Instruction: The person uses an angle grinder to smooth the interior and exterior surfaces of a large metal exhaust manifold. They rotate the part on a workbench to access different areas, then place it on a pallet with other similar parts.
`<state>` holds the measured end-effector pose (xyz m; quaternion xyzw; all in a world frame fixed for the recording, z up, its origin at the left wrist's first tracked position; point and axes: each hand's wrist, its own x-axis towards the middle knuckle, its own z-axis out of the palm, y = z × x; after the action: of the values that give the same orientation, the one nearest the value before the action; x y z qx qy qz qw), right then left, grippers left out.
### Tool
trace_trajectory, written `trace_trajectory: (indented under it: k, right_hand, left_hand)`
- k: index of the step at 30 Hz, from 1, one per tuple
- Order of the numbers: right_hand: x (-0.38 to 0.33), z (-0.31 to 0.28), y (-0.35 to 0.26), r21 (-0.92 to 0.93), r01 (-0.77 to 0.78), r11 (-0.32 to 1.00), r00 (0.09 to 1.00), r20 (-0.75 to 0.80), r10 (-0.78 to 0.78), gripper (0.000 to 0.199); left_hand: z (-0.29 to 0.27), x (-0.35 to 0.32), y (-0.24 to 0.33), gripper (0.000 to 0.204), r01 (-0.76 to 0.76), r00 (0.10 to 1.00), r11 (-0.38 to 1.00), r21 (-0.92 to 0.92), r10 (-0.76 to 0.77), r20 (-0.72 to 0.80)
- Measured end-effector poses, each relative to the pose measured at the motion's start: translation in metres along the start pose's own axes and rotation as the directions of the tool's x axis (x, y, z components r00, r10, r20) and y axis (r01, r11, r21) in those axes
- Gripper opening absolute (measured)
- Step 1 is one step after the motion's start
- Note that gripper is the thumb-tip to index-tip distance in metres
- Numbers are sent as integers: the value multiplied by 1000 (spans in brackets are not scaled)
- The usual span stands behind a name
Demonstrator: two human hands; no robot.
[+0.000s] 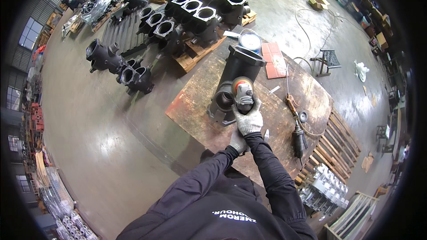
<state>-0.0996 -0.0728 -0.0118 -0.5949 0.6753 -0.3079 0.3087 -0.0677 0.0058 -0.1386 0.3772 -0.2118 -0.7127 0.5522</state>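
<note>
A black cast valve body (240, 68) with a flange at its far end lies on the worktable. An angle grinder (244, 97) with a silver head and an orange-red disc rests against or just over the casting, beside its round side opening. My right hand (250, 120), in a pale knit glove, is closed around the grinder behind its head. Lower and nearer, my left hand (239, 141), gloved alike, is closed at the tool's rear end. The sleeves and the right hand hide most of the left fingers and the grinder's body.
On the rusty tabletop (200, 102) are a paint can (250, 42), a red sheet (274, 60) and a long-shafted power tool (297, 140) with a cord. Several black castings (191, 9) stand on pallets at the far left. A slatted pallet (334, 144) adjoins the table's right side.
</note>
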Motion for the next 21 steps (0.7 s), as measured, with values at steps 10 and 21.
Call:
trace_trajectory:
  k: [10, 21]
  right_hand:
    - [24, 11, 14, -75, 21, 997, 1000, 9, -20, 88]
    - [20, 3, -1, -54, 88, 995, 995, 56, -85, 89]
  left_hand:
    - [-20, 35, -29, 47, -118, 993, 871, 476, 93, 75]
    - [2, 22, -13, 43, -125, 987, 981, 146, 138, -87]
